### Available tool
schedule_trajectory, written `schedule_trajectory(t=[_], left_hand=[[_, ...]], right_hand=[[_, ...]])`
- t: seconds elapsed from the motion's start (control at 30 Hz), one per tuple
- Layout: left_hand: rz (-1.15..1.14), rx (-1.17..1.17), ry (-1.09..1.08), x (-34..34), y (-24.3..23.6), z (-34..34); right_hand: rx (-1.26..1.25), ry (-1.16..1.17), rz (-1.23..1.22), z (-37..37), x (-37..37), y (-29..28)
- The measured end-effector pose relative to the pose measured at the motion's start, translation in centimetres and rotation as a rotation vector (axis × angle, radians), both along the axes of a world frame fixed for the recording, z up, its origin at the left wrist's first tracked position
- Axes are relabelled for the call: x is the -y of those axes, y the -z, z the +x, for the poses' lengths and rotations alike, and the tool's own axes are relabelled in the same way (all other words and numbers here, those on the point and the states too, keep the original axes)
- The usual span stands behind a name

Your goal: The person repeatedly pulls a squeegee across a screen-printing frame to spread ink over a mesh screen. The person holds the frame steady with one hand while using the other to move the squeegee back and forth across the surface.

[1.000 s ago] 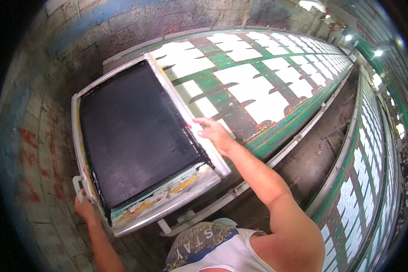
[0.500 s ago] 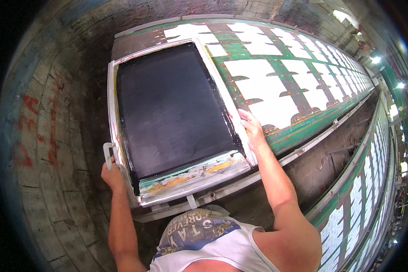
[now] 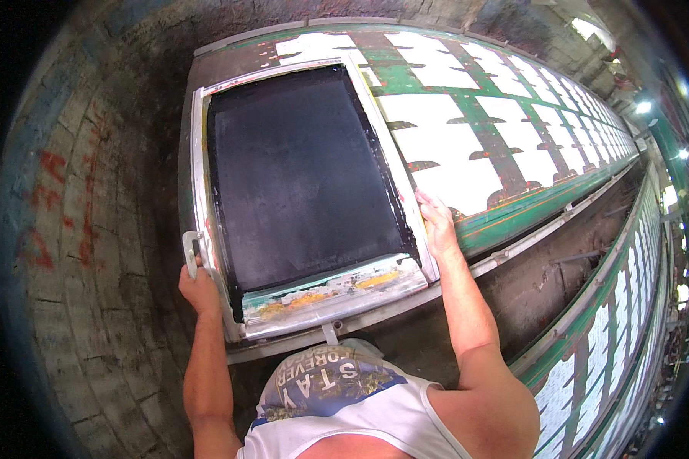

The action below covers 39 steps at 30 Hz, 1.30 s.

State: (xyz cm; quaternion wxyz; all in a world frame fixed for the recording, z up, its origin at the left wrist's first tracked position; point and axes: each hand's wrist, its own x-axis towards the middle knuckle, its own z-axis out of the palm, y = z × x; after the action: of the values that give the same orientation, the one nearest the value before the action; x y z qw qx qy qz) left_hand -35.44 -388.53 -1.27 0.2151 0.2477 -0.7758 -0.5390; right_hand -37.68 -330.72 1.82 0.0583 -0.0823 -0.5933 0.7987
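One handle (image 3: 189, 251) clamped in my left hand (image 3: 199, 289), right hand (image 3: 438, 226) alongside (can't tell if gripping), screen (image 3: 302, 180) now squarer to the table (image 3: 505, 226), looks better aligned.

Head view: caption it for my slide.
Left hand on the pale handle, right hand at the opposite edge of a framed black panel over a green table.

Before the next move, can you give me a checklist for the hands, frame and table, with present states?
1. Left hand at the pale handle: ok.
2. Right hand at the frame's right side: ok.
3. Right hand's grip firm: cannot tell.
4. Frame over the near end of the green table: ok.
5. Frame resting flat: cannot tell.
6. White shapes fully clear of the frame: not ok, one is partly covered.
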Motion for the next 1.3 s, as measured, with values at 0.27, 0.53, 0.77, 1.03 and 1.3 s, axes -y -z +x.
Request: schedule_trajectory(t=[0.27,0.53,0.77,1.03,1.3], left_hand=[[0.031,-0.027,-0.018,0.3,0.7,0.5],[-0.005,0.103,-0.027,0.4,0.6,0.2],[-0.05,0.145,0.272,1.6,-3.9,-0.8],[-0.368,0.102,0.443,4.3,-1.3,-8.7],[-0.294,0.093,0.464,4.6,0.1,-9.1]], right_hand=[[0.047,-0.021,0.203,1.2,1.3,-0.6],[-0.326,-0.335,1.216,8.8,8.3,-6.4],[-0.495,-0.506,1.403,15.2,15.5,-6.4],[-0.671,-0.577,1.57,12.7,16.3,-7.7],[-0.544,-0.589,1.598,5.1,20.3,-10.5]])
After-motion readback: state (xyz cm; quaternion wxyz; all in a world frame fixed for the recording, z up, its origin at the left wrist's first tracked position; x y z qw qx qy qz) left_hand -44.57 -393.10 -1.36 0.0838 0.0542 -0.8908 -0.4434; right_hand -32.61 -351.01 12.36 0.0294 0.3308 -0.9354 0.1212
